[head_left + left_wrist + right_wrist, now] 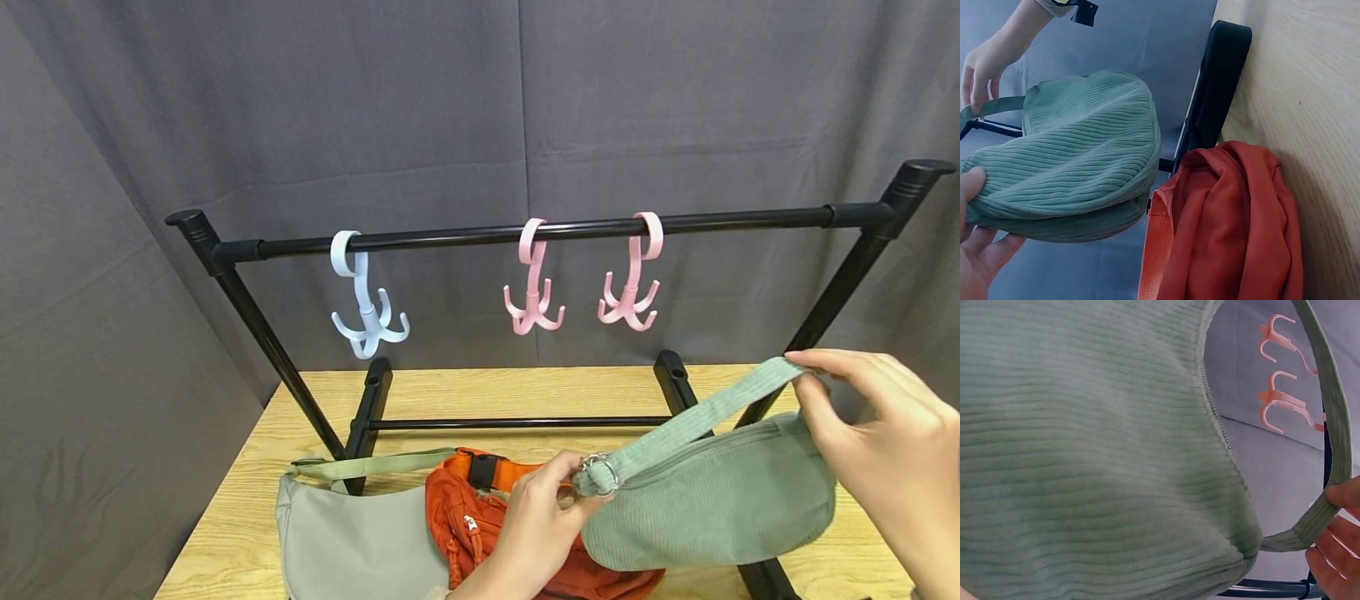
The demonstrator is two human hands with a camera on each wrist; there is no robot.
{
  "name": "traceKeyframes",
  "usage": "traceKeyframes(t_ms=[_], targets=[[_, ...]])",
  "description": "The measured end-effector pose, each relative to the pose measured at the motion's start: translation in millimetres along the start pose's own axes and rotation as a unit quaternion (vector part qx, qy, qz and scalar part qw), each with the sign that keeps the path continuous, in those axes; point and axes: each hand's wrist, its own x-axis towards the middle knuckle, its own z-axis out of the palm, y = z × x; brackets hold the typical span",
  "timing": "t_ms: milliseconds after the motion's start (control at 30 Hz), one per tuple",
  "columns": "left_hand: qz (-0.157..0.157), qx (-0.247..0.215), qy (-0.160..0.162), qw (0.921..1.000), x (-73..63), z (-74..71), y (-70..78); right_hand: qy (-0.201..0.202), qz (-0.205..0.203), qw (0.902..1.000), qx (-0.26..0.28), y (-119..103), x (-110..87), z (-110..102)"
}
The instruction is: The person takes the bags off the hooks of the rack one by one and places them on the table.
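Observation:
A green corduroy shoulder bag point(712, 500) hangs between my two hands, raised in front of the rack's right half. My left hand point(536, 521) pinches its near-left end beside the metal rings point(600, 475). With thumb and fingers, my right hand point(885, 408) pinches the strap point(705, 421) near its far end, keeping it lifted above the zipped opening. In the left wrist view the ribbed bag point(1091, 156) shows from its end, thumb on one side and fingers below. The right wrist view shows the strap point(1335, 406) looping away from the ribbed side.
An orange-red waist bag point(480, 517) and a grey-green bag point(352, 525) lie on the wooden table point(217, 517). On the rack's black bar point(450, 236) hang a light blue hook point(367, 317) and two pink hooks point(534, 300). A grey curtain point(450, 100) stands behind.

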Motion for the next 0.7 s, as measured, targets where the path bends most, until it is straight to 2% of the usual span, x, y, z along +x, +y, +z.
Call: traceKeyframes(t_ms=[200,367,567,700], targets=[[0.017,0.01,0.005,0.9998,-0.7,0.0,0.5,-0.013,-0.003,0.9999,-0.009,3.1,-3.8,-1.0],[0.02,0.01,0.007,0.9997,-1.0,0.3,0.5,-0.03,0.012,0.999,-0.03,9.1,-9.4,-2.4],[0.004,0.006,0.005,1.0,-1.4,-1.5,2.5,-0.073,0.041,0.9956,-0.043,21.4,-19.1,-5.9],[0.008,0.01,0.006,0.9999,-1.2,-2.3,2.4,-0.082,0.053,0.9942,-0.044,24.8,-24.8,-8.4]])
